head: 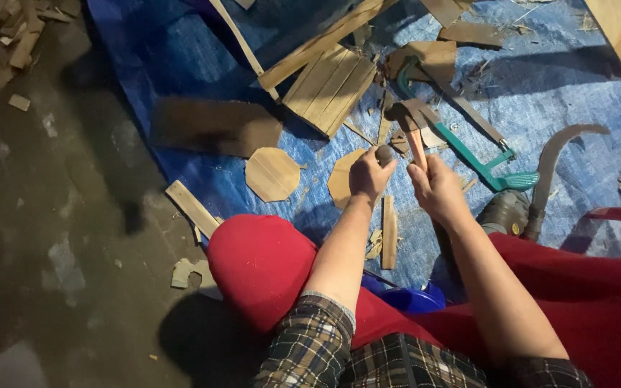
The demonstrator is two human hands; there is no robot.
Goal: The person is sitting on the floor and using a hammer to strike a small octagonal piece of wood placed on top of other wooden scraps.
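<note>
My left hand (369, 174) is closed around a small dark rounded piece (384, 154), held up between thumb and fingers. My right hand (436, 188) grips the pale wooden handle of a hammer (412, 122), whose dark head points away from me. Both hands are raised close together above a blue tarp (181, 50). Just beyond my left hand lie two flat octagonal wooden pieces (272, 173), the nearer one partly hidden by the hand. My knees in red trousers (260, 262) sit below the hands.
A green-framed hacksaw (468, 147) and a curved sickle blade (551, 162) lie right of the hammer. A slatted wooden panel (330, 88), a brown board (213, 126) and loose strips litter the tarp. Dark bare floor (59, 237) lies left, with wood scraps (8, 36).
</note>
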